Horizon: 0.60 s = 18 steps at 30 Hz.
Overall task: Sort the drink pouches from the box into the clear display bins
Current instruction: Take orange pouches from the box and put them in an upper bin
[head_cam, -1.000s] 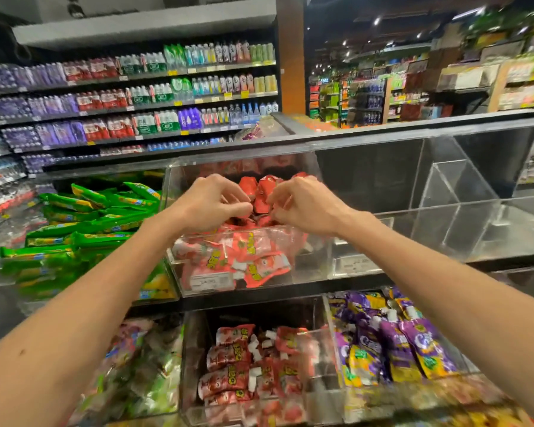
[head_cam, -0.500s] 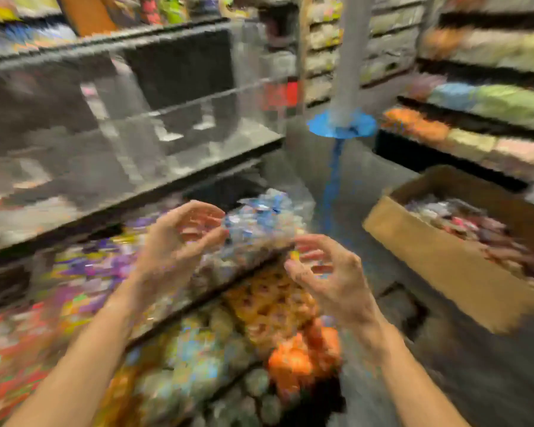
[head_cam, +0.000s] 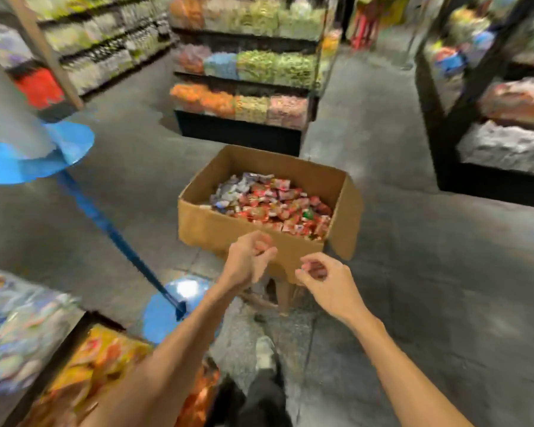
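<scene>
No text, label, brand or number can be read on the blurred pouches (head_cam: 272, 204), box (head_cam: 216, 229) or shelves (head_cam: 247, 69).

Box (head_cam: 216, 229), pouches (head_cam: 272, 204) inside, mid-aisle; shelving (head_cam: 247, 97) behind it; left hand (head_cam: 248, 261) and right hand (head_cam: 327, 282) before its near wall.

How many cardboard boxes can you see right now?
1. The box stands just beyond the left hand and right hand, open, with pouches inside. More may be hidden out of view.
</scene>
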Tool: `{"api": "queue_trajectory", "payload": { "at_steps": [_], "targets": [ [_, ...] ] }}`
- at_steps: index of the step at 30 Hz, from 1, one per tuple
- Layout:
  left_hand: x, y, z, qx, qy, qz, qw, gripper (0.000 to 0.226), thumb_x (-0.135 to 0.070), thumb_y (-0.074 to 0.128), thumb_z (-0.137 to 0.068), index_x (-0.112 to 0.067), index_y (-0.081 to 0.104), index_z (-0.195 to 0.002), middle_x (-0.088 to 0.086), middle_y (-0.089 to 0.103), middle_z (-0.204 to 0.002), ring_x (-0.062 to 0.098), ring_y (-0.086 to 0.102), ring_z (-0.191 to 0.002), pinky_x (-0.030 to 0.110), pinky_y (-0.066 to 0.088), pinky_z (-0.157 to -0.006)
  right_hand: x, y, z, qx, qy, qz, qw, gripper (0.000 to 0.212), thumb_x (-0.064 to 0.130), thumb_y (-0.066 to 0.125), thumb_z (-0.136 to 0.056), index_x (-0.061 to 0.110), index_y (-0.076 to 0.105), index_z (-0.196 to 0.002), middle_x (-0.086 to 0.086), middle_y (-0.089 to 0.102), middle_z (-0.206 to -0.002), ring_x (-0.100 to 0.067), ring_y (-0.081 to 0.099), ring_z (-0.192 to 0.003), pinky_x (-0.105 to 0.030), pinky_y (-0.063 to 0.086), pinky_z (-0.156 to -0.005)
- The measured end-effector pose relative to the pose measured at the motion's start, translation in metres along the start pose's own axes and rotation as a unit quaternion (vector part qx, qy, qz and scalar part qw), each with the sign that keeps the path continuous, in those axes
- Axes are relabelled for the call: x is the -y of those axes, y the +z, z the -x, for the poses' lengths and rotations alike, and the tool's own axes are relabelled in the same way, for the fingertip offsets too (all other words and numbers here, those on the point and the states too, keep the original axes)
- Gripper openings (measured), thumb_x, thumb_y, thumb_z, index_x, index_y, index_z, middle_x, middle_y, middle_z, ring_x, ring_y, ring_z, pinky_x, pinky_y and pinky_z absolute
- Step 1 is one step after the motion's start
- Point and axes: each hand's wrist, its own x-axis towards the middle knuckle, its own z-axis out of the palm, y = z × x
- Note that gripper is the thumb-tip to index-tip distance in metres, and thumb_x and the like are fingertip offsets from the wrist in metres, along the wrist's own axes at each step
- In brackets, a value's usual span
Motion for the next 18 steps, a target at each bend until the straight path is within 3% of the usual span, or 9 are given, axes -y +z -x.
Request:
{"api": "queue_trajectory", "payload": {
  "at_steps": [2, 5, 8, 12, 15, 18],
  "targets": [
    [0.005, 0.024, -0.042, 0.038, -0.023, -0.009, 0.999, 0.019, -0.019, 0.075, -0.085, -0.034, 0.063, -0.084, -0.001, 0.071, -0.079, 0.019, 0.066, -0.077, 0.032, 0.052, -0.075, -0.014, -0.011, -0.038, -0.005, 0.019, 0.02, 1.0, 0.018, 0.036, 0.069, -0.089, 0.03, 0.067, -0.106, 0.014, 0.067, -0.094, -0.004, 0.063, -0.092, -0.036, 0.054, -0.09],
    [0.014, 0.05, -0.108, 0.061, -0.027, -0.027, 0.997, 0.009, -0.026, 0.069, -0.091, -0.026, 0.065, -0.099, 0.0, 0.071, -0.093, 0.016, 0.065, -0.087, 0.028, 0.047, -0.072, -0.03, -0.023, -0.104, -0.005, 0.046, 0.042, 0.998, 0.022, 0.038, 0.067, -0.09, 0.028, 0.068, -0.11, 0.013, 0.067, -0.101, -0.008, 0.061, -0.1, -0.035, 0.052, -0.093],
    [0.027, 0.07, -0.171, 0.082, -0.069, -0.016, 0.994, 0.012, -0.021, 0.066, -0.094, -0.017, 0.063, -0.105, -0.004, 0.064, -0.1, 0.015, 0.06, -0.092, 0.025, 0.044, -0.077, -0.038, -0.027, -0.166, 0.032, 0.094, 0.072, 0.992, 0.027, 0.037, 0.068, -0.092, 0.023, 0.067, -0.115, 0.008, 0.067, -0.11, -0.005, 0.061, -0.099, -0.02, 0.048, -0.08],
    [0.055, 0.095, -0.251, 0.121, -0.154, 0.005, 0.981, 0.021, -0.022, 0.067, -0.094, -0.014, 0.062, -0.112, 0.002, 0.062, -0.106, 0.018, 0.059, -0.078, 0.03, 0.048, -0.07, -0.06, -0.027, -0.241, 0.085, 0.138, 0.118, 0.98, 0.034, 0.037, 0.063, -0.095, 0.017, 0.062, -0.123, 0.003, 0.063, -0.12, -0.011, 0.055, -0.109, -0.023, 0.042, -0.085],
    [0.087, 0.111, -0.29, 0.134, -0.234, 0.019, 0.963, 0.041, -0.023, 0.071, -0.091, -0.006, 0.057, -0.126, 0.005, 0.061, -0.117, 0.022, 0.062, -0.095, 0.032, 0.051, -0.077, -0.079, -0.021, -0.282, 0.118, 0.17, 0.152, 0.966, 0.034, 0.031, 0.062, -0.097, 0.015, 0.06, -0.127, -0.001, 0.061, -0.123, -0.016, 0.056, -0.11, -0.029, 0.046, -0.091],
    [0.116, 0.124, -0.318, 0.104, -0.317, 0.047, 0.942, 0.046, -0.017, 0.072, -0.09, -0.004, 0.051, -0.129, 0.005, 0.064, -0.101, 0.015, 0.061, -0.075, 0.027, 0.052, -0.063, -0.103, -0.013, -0.321, 0.149, 0.2, 0.168, 0.954, 0.032, 0.027, 0.062, -0.096, 0.015, 0.06, -0.126, -0.003, 0.063, -0.122, -0.019, 0.061, -0.104, -0.033, 0.05, -0.092]
  ]
}}
